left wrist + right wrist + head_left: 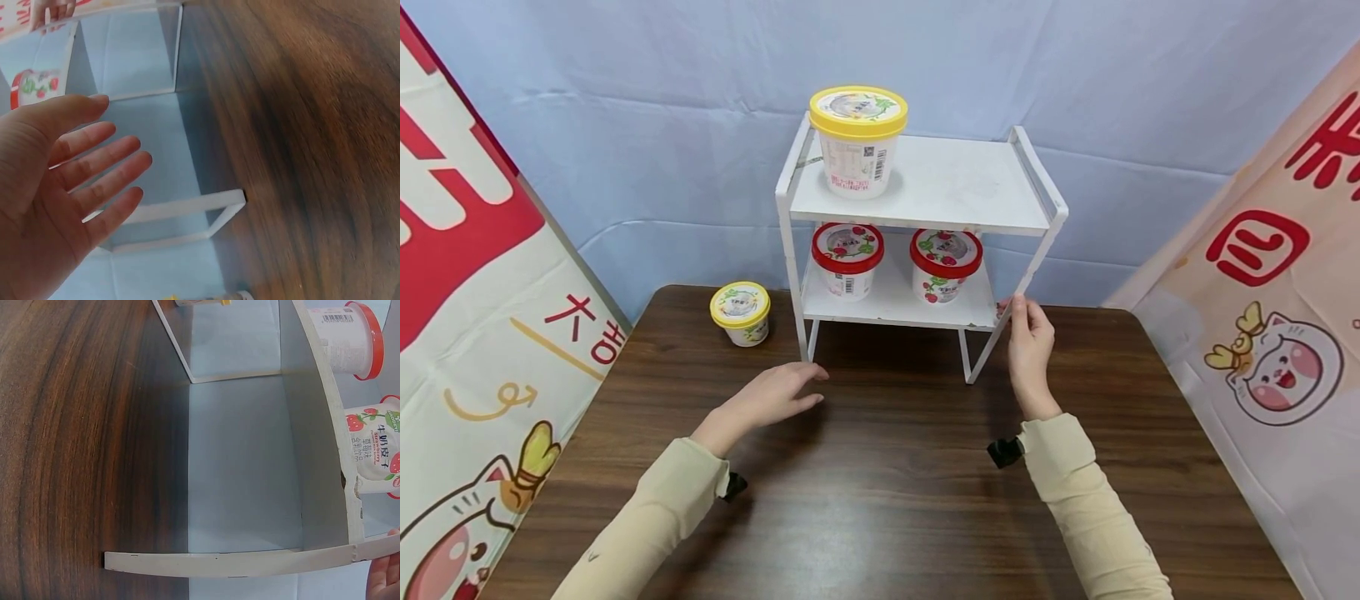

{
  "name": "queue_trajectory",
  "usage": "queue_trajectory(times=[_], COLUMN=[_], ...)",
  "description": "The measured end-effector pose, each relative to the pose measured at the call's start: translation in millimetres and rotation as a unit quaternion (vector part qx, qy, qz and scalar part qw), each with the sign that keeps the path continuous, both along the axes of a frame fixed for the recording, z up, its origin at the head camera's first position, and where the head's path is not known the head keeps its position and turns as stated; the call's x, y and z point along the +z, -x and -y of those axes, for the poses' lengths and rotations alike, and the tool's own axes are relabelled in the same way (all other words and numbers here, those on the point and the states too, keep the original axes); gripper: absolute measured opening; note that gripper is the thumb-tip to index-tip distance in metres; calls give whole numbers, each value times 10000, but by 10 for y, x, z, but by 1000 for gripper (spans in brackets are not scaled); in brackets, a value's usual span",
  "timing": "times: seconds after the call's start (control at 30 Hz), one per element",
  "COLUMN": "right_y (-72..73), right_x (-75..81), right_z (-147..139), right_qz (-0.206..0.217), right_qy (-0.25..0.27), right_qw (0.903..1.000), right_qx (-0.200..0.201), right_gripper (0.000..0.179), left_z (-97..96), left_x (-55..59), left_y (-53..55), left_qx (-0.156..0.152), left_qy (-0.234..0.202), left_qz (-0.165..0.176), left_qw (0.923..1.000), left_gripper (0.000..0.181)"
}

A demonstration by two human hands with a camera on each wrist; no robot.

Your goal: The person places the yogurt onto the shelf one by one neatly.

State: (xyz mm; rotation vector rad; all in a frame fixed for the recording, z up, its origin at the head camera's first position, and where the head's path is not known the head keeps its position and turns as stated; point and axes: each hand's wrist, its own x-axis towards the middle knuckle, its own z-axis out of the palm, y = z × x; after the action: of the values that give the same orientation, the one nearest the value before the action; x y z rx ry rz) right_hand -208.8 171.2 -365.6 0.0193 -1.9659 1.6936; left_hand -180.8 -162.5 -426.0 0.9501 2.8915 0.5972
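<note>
A white two-tier shelf rack (925, 179) stands on the dark wooden table. My right hand (1030, 346) grips its right front post, and a fingertip shows past the post beside the lower tier. In the right wrist view only part of the right hand (384, 572) appears, at the post. My left hand (775, 393) hovers by the rack's left front leg with its fingers extended and nothing in them; the left wrist view shows its open palm (56, 219). A yellow-lidded cup (859, 158) sits upright on the top tier at the left.
On the lower tier are a red-lidded cup (847, 262) at left and a second red-lidded strawberry cup (946, 267) at right. A smaller yellow-lidded cup (741, 312) stands on the table left of the rack. A pale blue cloth (685, 125) hangs behind, with printed banners at both sides.
</note>
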Motion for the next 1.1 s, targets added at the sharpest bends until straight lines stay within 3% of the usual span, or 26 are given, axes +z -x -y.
queue_trajectory(times=[0.13,0.37,0.63,0.9,1.1], right_y=[21,182,208,185,50], right_x=[-31,-241,-265,-230,-58], right_z=[-18,-112,-115,-104,-30], right_qz=[2,-37,-66,-85,-32], right_qy=[-17,65,131,181,62], right_qw=[10000,9999,9998,9998,10000], right_qx=[-43,-111,-158,-55,-6], right_gripper=[37,42,41,39,37], left_z=[73,205,332,406,451], left_x=[0,20,56,71,79], left_y=[5,11,14,42,67], left_qx=[184,435,796,1326,1699], left_qy=[-90,-355,-463,-452,-543], left_qz=[75,66,83,-134,-273], left_qw=[9998,9984,9957,9900,9836], left_gripper=[30,30,31,31,32])
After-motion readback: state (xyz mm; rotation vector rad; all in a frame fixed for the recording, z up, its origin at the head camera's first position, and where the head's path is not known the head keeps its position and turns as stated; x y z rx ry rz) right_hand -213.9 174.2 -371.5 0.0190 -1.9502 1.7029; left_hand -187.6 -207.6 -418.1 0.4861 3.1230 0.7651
